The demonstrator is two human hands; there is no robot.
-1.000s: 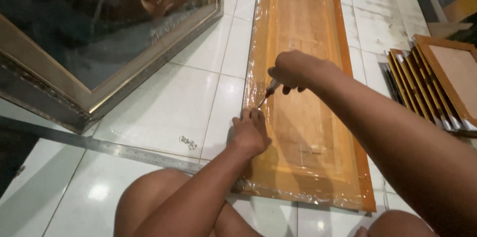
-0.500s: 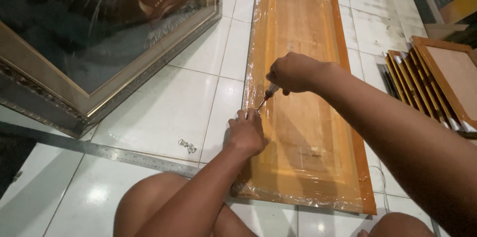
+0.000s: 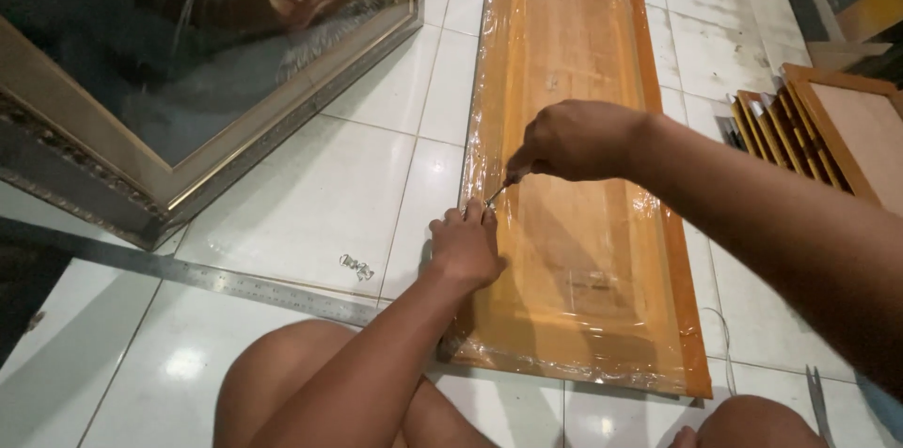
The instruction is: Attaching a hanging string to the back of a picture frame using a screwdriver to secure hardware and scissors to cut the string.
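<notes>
Orange-brown wood panel: long framed board (image 3: 583,166) lying flat on the white tile floor (image 3: 310,213), wrapped all over in clear shiny plastic film (image 3: 564,15), running from near your knees up to the top of the head view.
Your left hand: left hand (image 3: 464,246) sits on the panel's left edge about halfway along, fingers curled down and pressing the film against the wood.
Your right hand: right hand (image 3: 574,140) is closed around a small thin tool (image 3: 499,189); its tip points down at the film just above your left fingers. Can't tell what kind of blade or point it is, too small.
Hands together or apart: close together, nearly touching at that left edge, with the tool tip between them.
Upper left: big picture in a gold frame (image 3: 198,175), dark glass with an animal's teeth and whiskers showing, resting on the tiles at an angle.
Lower left: long metal ruler (image 3: 188,271) lying across the floor, and a little clear scrap of film (image 3: 356,266) just above it.
Right side: stack of wooden frames (image 3: 800,128) leaning near the panel's right edge.
Bottom right: scissors (image 3: 816,401), only partly visible by your knee.
</notes>
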